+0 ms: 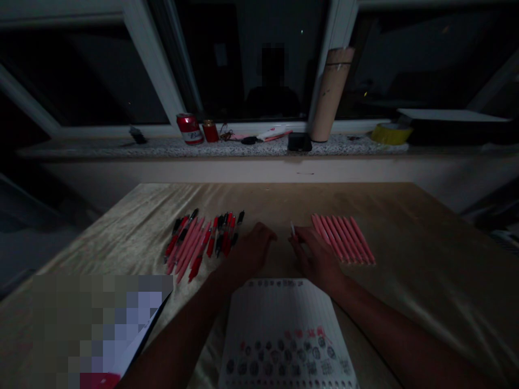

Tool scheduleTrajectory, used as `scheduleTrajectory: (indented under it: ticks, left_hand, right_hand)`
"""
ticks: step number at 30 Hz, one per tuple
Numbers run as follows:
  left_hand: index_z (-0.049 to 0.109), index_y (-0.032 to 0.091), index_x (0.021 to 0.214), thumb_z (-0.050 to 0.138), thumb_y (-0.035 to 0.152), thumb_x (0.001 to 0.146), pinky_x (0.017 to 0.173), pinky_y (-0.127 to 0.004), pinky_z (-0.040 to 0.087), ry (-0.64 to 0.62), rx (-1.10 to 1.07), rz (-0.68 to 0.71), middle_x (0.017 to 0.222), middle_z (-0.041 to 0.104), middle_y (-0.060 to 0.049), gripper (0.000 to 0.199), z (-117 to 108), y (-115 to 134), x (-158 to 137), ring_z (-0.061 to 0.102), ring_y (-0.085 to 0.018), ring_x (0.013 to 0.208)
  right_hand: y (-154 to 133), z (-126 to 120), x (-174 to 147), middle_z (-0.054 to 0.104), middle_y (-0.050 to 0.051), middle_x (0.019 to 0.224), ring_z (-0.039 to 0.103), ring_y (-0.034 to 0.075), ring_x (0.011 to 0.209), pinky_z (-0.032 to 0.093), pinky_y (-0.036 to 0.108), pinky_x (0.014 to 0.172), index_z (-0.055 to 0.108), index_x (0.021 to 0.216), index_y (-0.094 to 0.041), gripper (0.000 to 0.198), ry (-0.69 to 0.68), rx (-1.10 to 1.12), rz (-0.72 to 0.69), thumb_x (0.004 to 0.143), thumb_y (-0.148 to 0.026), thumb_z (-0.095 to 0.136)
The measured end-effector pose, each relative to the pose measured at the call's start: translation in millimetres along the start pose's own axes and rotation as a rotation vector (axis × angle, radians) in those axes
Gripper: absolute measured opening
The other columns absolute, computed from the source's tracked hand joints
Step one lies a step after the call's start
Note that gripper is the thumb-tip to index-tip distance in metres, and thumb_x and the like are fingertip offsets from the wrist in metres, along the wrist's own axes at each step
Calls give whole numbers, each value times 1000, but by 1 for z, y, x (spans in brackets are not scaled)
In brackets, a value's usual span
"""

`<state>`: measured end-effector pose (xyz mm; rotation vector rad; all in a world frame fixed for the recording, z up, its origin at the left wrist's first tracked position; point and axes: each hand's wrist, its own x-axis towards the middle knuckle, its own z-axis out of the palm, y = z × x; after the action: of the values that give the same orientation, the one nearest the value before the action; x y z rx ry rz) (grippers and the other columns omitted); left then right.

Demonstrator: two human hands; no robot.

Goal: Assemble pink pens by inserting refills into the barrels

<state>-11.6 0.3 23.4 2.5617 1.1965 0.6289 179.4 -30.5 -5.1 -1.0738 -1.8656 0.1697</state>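
My right hand [318, 259] pinches a slim pencil [292, 231], its pale tip pointing up; the rest is mostly hidden by the fingers. Just right of that hand, several pink pencils [344, 239] lie side by side in a neat slanted row. My left hand [256, 247] hovers over the table with loosely bent fingers apart, and nothing shows in it. To its left lies a looser spread of pink pencils [190, 246] mixed with red and black pens [223, 232]. A lined notebook [284, 308] with stamped dark marks and red writing lies below both hands.
A pale cloth covers the table [405, 313]. On the granite windowsill [162, 150] behind stand a red can [189, 129], a small red jar [210, 131], a tall cardboard tube [331, 97] and yellow tape [391, 134]. A blurred-out patch fills the lower left. The room is dim.
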Motion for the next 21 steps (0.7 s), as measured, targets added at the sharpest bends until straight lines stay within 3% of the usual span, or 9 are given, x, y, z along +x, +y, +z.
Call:
scheduleTrajectory:
  ticks: [8,13,21]
  left_hand:
    - [64,16,85,58,30,77,56,-21,46,304,-797,-329,64,61,0,17,-16,13,10,56,-10,58]
    - [67,17,79,63,29,71,46,-18,43,338,-889,-423,60,63,1,15,-22,20,12,55,-9,51]
    - [69,17,80,64,27,70,55,-20,48,325,-919,-387,62,65,1,15,-21,22,11,58,-10,56]
  right_hand:
    - [1,-1,-2,59,10,104,59,18,93,51,32,79,52,120,-22,32,-108,-28,-58,90,-17,41]
    - [2,-1,-2,59,9,104,59,18,92,51,32,79,51,122,-23,34,-105,-24,-72,89,-16,43]
    - [5,0,-4,58,9,106,58,19,94,50,34,80,51,120,-22,33,-152,-63,-55,90,-16,41]
